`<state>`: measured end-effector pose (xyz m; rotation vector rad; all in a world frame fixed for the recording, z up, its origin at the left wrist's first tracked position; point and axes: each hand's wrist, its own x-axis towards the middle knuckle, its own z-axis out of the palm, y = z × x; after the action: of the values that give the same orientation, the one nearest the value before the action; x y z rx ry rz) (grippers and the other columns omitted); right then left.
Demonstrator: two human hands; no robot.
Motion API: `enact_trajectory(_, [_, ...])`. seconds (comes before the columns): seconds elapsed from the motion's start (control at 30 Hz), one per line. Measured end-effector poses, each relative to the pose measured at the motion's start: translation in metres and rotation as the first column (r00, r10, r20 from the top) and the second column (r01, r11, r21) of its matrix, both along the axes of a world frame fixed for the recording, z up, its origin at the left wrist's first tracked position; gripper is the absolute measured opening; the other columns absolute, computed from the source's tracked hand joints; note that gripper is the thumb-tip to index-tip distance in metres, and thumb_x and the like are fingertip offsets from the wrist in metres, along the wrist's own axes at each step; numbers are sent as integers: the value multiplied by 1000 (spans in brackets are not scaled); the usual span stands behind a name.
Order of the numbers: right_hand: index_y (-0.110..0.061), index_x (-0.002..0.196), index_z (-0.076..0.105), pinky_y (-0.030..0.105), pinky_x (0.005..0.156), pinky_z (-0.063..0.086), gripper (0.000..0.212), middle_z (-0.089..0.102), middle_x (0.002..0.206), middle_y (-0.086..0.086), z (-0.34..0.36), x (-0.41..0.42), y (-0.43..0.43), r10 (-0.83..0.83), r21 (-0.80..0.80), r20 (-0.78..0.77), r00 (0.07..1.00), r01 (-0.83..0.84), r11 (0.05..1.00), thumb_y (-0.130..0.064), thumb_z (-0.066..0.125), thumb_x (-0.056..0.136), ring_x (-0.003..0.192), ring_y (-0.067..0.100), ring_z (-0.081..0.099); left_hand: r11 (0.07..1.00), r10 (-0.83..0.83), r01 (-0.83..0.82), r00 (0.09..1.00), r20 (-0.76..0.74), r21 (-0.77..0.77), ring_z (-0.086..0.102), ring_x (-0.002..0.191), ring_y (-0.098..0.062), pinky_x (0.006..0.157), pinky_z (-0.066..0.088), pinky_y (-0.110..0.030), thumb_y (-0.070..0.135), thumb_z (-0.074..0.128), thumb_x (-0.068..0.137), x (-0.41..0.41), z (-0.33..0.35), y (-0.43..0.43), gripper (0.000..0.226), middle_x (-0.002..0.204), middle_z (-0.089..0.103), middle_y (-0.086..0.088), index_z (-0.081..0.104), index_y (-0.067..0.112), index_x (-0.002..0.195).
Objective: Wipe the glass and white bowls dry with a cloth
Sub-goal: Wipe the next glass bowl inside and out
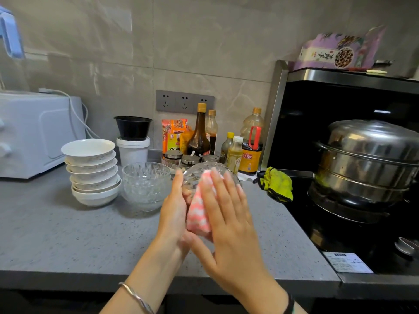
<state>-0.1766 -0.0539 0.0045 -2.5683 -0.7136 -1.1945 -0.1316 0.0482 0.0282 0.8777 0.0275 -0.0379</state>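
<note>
Nearest the camera, a glass bowl [205, 175] is held up above the grey surface [56, 234], tilted on edge between the two hands. The left hand [173, 211] is cupped against its left side, fingers [178, 184] stretched along the rim and holding it. A pink-and-white cloth [199, 211] is pressed flat against the glass by the right hand [229, 220], whose fingers [224, 184] are spread wide and laid over the cloth rather than curled round it.

For the step to be done well, the bowl would best be turned a little at a time in the left hand while the cloth is swept over it, so that the faceted pattern, where water is likely to cling, is worked into. A firm hold at the rim seems needed, since wet glass is probably slippery and the bowl hangs over a hard surface.

Just beyond, a stack of glass bowls [146, 184] stands on the surface, touching or nearly touching a stack of white bowls [91, 171] to its left. Whether these have been wiped cannot be told. Further back stand sauce bottles [199, 132].
</note>
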Motion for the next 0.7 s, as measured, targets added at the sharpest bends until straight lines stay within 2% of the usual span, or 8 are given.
enact_trajectory(0.13, [-16,149,31,34,120,9,60,23,158,3,19,13,3,-4,16,27,1000,4,1000,-50,20,101,148,17,12,995,-94,92,992,88,28,71,96,-22,86,51,-38,56,53,80,-6,0,-5,52,104,73,-10,70,15,107])
enact_trajectory(0.2, [-23,147,36,31,119,10,56,30,156,-3,27,22,0,-6,105,-13,1000,7,994,-48,18,100,146,11,15,997,-54,45,990,132,70,72,87,-19,84,53,-36,50,52,87,-8,0,-5,41,96,75,-8,73,16,96])
enact_trajectory(0.27, [-30,142,41,31,115,21,56,38,150,-8,31,29,-5,14,201,-66,998,-1,980,-54,18,98,140,6,26,996,-6,-5,992,129,90,67,64,-15,66,49,-28,49,52,90,-6,-2,-5,43,72,71,-3,70,16,68])
enact_trajectory(0.33, [-37,137,43,18,100,35,54,46,137,-16,32,33,-13,79,323,-140,987,-30,946,-60,19,95,125,-5,39,992,34,-46,994,104,116,46,47,-11,56,36,-25,52,52,90,-4,-2,0,52,49,49,4,53,21,48])
enact_trajectory(0.43, [-45,136,40,-1,80,37,45,47,130,-23,26,36,-22,248,538,-220,943,-95,837,-57,25,95,111,-18,43,997,44,-48,997,65,65,43,55,-16,70,40,-31,55,56,87,2,-5,10,39,54,39,4,55,23,65])
enact_trajectory(0.57, [-39,143,34,20,105,35,50,37,144,-22,13,30,-14,289,568,-110,951,-178,804,-56,26,97,135,-1,33,1000,9,-8,995,99,-12,67,57,-14,58,51,-26,49,51,92,1,-7,9,41,66,69,0,67,14,78])
enact_trajectory(0.63, [-33,148,29,32,113,26,55,27,153,-17,6,27,-6,234,493,-36,972,-186,850,-56,24,98,144,5,19,998,4,1,998,69,-67,73,83,-20,76,55,-38,51,49,93,1,-5,6,44,93,75,-8,69,12,101])
enact_trajectory(0.7, [-23,149,28,41,118,19,56,23,157,-6,-1,28,-2,146,343,61,987,-158,926,-49,27,100,148,14,11,994,-17,21,999,30,-112,71,93,-26,88,52,-44,55,48,91,3,-4,8,52,102,74,-11,66,10,112])
